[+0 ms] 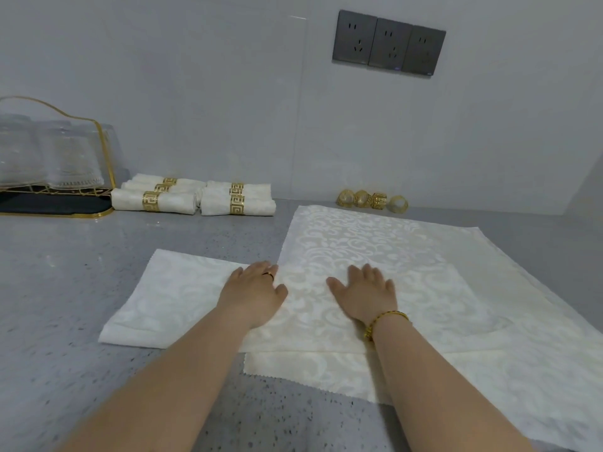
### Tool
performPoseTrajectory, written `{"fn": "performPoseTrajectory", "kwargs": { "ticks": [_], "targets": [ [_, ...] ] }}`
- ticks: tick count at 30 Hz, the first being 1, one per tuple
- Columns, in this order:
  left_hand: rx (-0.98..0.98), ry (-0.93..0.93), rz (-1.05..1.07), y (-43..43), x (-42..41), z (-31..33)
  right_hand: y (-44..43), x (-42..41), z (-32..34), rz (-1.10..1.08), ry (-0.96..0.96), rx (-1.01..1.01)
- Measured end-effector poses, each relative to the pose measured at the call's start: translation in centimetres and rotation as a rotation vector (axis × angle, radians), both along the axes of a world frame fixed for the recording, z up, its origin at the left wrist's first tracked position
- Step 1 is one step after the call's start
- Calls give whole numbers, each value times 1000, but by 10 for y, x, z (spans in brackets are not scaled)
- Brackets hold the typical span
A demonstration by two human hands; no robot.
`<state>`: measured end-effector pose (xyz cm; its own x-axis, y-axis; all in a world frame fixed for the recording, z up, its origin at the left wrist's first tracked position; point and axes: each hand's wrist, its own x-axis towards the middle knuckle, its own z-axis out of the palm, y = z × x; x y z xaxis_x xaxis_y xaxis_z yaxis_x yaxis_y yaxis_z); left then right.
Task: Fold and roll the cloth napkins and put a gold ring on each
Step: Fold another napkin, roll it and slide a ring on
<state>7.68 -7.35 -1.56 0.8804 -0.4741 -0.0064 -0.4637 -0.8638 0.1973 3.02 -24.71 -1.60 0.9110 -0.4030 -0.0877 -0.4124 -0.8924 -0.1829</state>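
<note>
A folded cream damask napkin (169, 298) lies across the grey counter in front of me, its right part over a stack of flat unfolded napkins (375, 236). My left hand (253, 293) and my right hand (367, 295) both press flat on the folded napkin, fingers straight. Several loose gold rings (372, 200) stand in a row by the wall behind the stack. Several rolled napkins with gold rings (192, 199) are piled at the back left.
A gold wire rack with upturned glasses (49, 158) stands on a dark tray at the far left. Three dark wall sockets (388, 44) sit above the counter. The grey speckled counter (65, 272) stretches to the left.
</note>
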Motion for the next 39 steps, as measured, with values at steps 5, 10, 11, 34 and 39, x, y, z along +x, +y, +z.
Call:
{"fn": "performPoseTrajectory", "kwargs": {
  "ticks": [5, 10, 11, 34, 39],
  "targets": [
    [107, 32, 134, 63, 17, 4, -55, -27, 3, -170, 9, -45],
    [212, 64, 253, 121, 23, 4, -55, -41, 10, -214, -10, -62],
    [222, 65, 256, 123, 22, 4, -47, -41, 13, -216, -9, -103],
    [82, 278, 321, 124, 57, 45, 58, -22, 4, 458, 27, 77],
    [-376, 327, 386, 129, 45, 37, 57, -23, 3, 471, 10, 69]
  ]
}}
